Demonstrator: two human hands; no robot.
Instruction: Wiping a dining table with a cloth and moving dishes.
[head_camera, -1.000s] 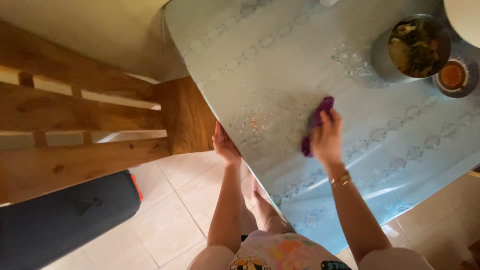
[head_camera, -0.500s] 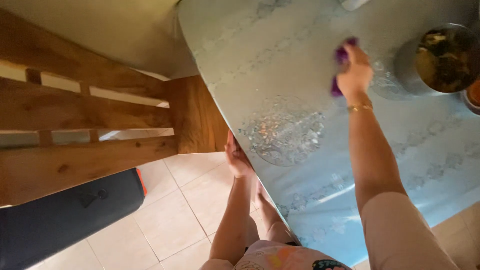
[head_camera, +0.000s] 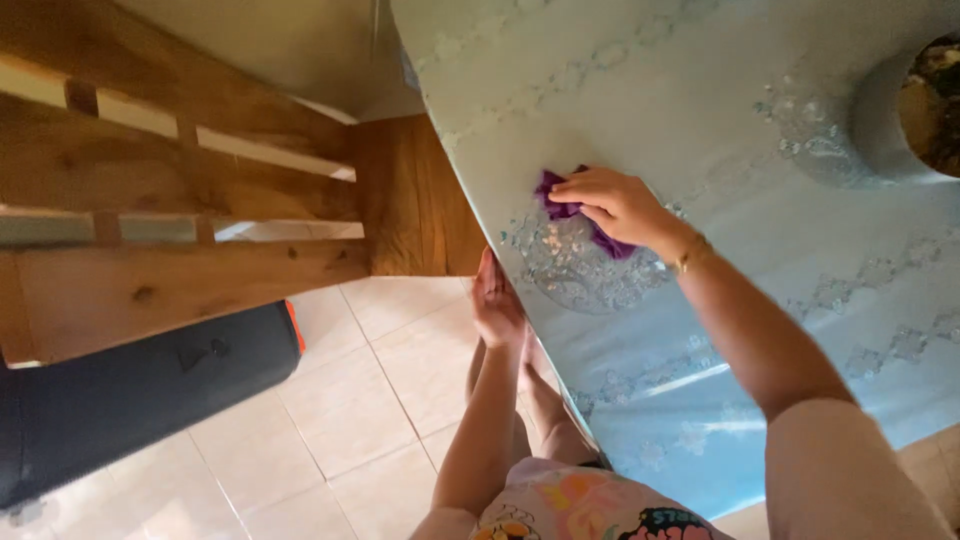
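Note:
My right hand (head_camera: 612, 205) presses a purple cloth (head_camera: 560, 205) flat onto the light blue patterned tablecloth (head_camera: 700, 110), near the table's left edge. A gold bracelet sits on that wrist. My left hand (head_camera: 495, 300) is cupped, fingers together, against the table's edge just below the cloth, palm toward the table, holding nothing that I can see.
A grey metal bowl (head_camera: 900, 110) with dark contents stands on the table at the far right. A wooden bench (head_camera: 200, 190) stands left of the table, with a dark cushion-like object (head_camera: 130, 385) below it on the pale tiled floor (head_camera: 340, 430).
My right hand has swept the purple cloth from the far side of the table back toward the near left edge. The left hand stays at the table's edge.

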